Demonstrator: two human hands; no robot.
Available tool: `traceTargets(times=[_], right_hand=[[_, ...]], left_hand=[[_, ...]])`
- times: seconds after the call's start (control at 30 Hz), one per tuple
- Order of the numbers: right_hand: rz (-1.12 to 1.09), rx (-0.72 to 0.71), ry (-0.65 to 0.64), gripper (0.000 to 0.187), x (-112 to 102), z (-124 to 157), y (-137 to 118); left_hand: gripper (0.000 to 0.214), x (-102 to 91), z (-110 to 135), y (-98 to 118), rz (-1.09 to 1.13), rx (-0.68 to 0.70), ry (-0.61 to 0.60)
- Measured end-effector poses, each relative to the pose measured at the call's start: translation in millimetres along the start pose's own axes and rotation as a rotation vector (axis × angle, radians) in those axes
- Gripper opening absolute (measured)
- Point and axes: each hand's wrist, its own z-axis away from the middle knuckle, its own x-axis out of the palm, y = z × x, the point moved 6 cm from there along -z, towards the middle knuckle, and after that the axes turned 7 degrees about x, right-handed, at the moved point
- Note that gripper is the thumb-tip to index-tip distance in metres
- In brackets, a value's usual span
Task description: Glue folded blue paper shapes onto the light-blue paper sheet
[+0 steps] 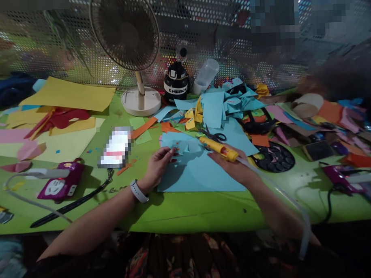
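My right hand (pixel 227 162) is wrapped around a yellow glue gun (pixel 214 147), and a long translucent glue stick (pixel 275 186) trails from its rear past my forearm. The gun's tip points left, toward a small folded light-blue paper piece (pixel 185 147) with tiny orange marks. My left hand (pixel 158 162), wearing a white wristband, pinches that piece at its left edge. Beneath both hands lies a blue paper sheet (pixel 202 179). Black-handled scissors (pixel 214 134) rest just beyond the glue gun.
A desk fan (pixel 140 102), a black jar (pixel 176 84) and a clear plastic cup (pixel 206 75) stand at the back. Blue paper pieces (pixel 215 109) are heaped there. A lit phone (pixel 115 147) and purple power box (pixel 62 182) lie left; a black round tray (pixel 274 157) sits right.
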Motion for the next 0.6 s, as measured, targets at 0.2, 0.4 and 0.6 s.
traceTargets(times=[0.2, 0.4, 0.6], right_hand=[[0.550, 0.021, 0.268, 0.044, -89, 7, 63], [0.785, 0.315, 0.290, 0.051, -138, 24, 150], [0.833, 0.306, 0.084, 0.057, -145, 30, 184]], left_hand=[[0.031, 0.6, 0, 3, 0.091, -0.042, 0.052], [0.028, 0.4, -4, 10, 0.222, -0.051, 0.106], [0.027, -4.2, -8, 15, 0.300, -0.030, 0.157]])
